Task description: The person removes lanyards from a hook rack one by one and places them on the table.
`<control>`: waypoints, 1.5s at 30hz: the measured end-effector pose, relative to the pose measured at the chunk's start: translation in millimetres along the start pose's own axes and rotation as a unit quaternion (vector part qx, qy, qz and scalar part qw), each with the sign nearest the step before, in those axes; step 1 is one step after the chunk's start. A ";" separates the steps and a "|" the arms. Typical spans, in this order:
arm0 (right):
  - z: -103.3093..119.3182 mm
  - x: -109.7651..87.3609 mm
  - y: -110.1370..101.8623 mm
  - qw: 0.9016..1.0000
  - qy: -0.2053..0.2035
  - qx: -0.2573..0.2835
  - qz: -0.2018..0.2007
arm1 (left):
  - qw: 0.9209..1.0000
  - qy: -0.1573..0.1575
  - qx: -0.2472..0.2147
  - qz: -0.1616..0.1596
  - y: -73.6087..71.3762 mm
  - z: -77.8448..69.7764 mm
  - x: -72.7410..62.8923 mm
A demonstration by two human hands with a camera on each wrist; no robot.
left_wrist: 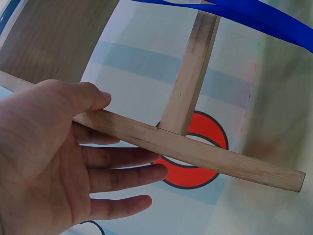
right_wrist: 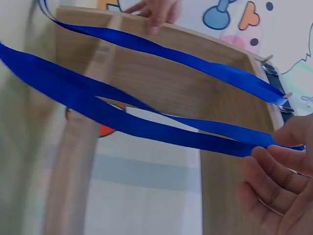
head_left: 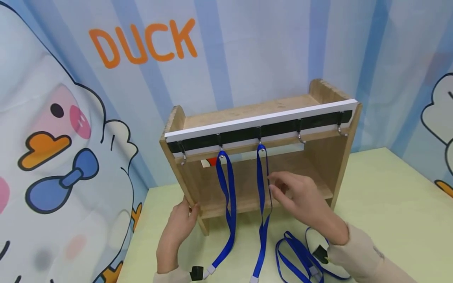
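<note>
A small wooden shelf (head_left: 244,110) stands on the table, with a row of hooks along its upper front. My left hand (head_left: 180,224) holds the shelf's left side panel (left_wrist: 137,134), thumb on one face and fingers on the other. One blue lanyard (head_left: 231,196) hangs from the second hook from the left, another blue lanyard (head_left: 261,192) from the middle hook (head_left: 259,137). Beside the middle lanyard is my right hand (head_left: 301,192), fingers loosely bent, thumb and index slightly apart at the strap. Whether they touch it is hard to tell.
More blue lanyard strap (head_left: 301,255) lies in a loose heap on the pale table (head_left: 382,204), partly behind my right sleeve. A black clip (head_left: 196,273) is near my left sleeve. A duck-print cloth (head_left: 247,47) hangs behind the shelf.
</note>
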State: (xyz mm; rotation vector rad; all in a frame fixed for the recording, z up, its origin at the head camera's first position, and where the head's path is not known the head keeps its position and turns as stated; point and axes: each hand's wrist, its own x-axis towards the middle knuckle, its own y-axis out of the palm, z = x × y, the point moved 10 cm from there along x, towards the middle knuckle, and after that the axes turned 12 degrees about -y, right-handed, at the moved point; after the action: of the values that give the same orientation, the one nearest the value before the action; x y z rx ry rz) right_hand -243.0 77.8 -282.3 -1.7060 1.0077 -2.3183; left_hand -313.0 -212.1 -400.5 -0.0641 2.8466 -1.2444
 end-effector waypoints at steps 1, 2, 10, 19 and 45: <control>2.2 3.1 -3.3 1.000 -0.012 -0.002 -0.013 | 1.000 0.000 0.002 -0.002 0.0 0.1 0.0; 3.8 6.2 -6.0 1.000 -0.020 -0.003 -0.023 | 1.000 0.000 0.001 -0.002 0.2 0.3 -0.1; 10.4 25.7 -22.2 0.998 -0.037 -0.018 -0.054 | 1.000 0.014 -0.001 -0.004 1.2 -0.7 -1.7; 8.3 39.1 -23.4 0.999 -0.038 -0.019 -0.034 | 1.000 0.017 -0.004 -0.004 2.4 0.0 -4.2; 31.1 77.1 -36.6 0.989 -0.116 -0.057 -0.070 | 1.000 0.024 0.000 -0.010 -4.9 -7.4 -6.1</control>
State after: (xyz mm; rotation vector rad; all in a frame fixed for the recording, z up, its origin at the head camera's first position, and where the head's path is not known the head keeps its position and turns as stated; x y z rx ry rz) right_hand -233.3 58.4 -194.1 -2.0954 1.0219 -2.1081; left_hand -307.2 -209.8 -391.8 -0.0649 2.8935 -1.2670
